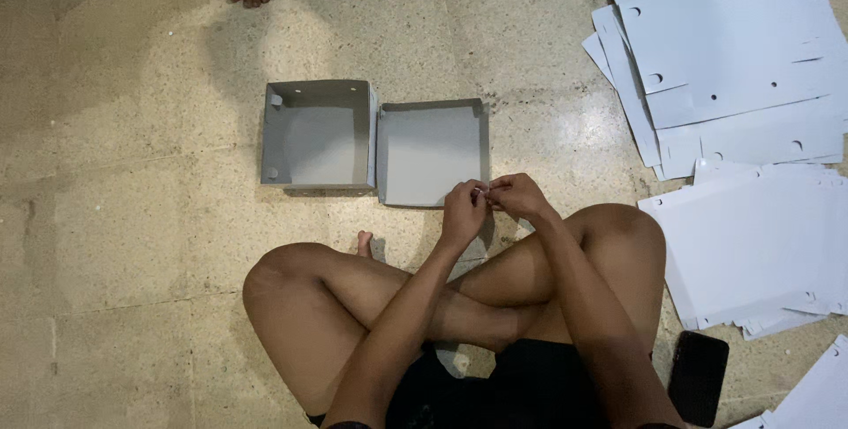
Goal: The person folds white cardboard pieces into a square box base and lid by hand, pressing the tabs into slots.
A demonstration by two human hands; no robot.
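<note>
Hands (490, 199) pinch lid (433, 153) near edge; floor (132, 173) open leftward.

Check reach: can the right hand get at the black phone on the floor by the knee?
Probably yes. The right hand is busy pinching at the shallow grey box corner with the left hand, but the phone lies uncovered on that side, just past the knee.
</note>
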